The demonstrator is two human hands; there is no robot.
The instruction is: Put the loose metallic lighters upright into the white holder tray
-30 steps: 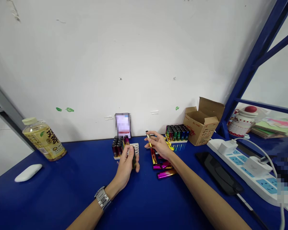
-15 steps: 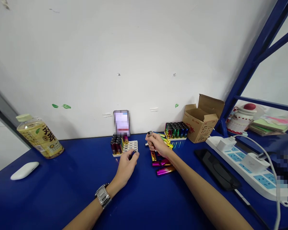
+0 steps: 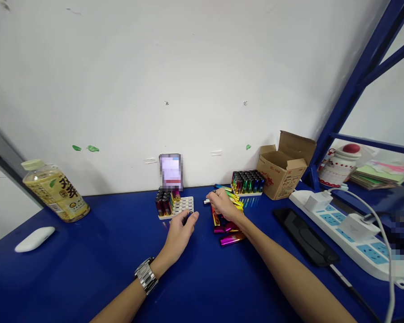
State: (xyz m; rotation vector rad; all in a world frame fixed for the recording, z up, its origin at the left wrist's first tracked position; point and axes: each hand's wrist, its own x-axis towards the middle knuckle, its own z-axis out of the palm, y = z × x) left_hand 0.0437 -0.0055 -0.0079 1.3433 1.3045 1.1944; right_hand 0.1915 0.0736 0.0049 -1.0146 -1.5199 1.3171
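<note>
My left hand [image 3: 180, 231] is closed around a dark blue lighter, and only a small part of it shows between thumb and fingers. It is just in front of a white slotted tray [image 3: 187, 205], where several dark red lighters [image 3: 164, 204] stand upright on the left side. To the right, my right hand [image 3: 224, 204] is closed over a lighter whose dark end [image 3: 214, 191] peeks out at the top; its body is hidden. Under and beside this hand lies a loose pile of shiny lighters, with a magenta lighter [image 3: 231, 239] nearest me.
Behind the pile stands a second tray of upright coloured lighters [image 3: 247, 183], beside an opened cardboard box [image 3: 283, 168]. A phone [image 3: 171, 172] leans on the wall. On the right lie a black phone [image 3: 305, 235] and a power strip [image 3: 345, 233]; a drink bottle [image 3: 55, 190] and white case [image 3: 35, 239] are left.
My right hand has turned and the metal top of its lighter no longer shows, leaving only a dark end in sight. My left hand has barely moved.
</note>
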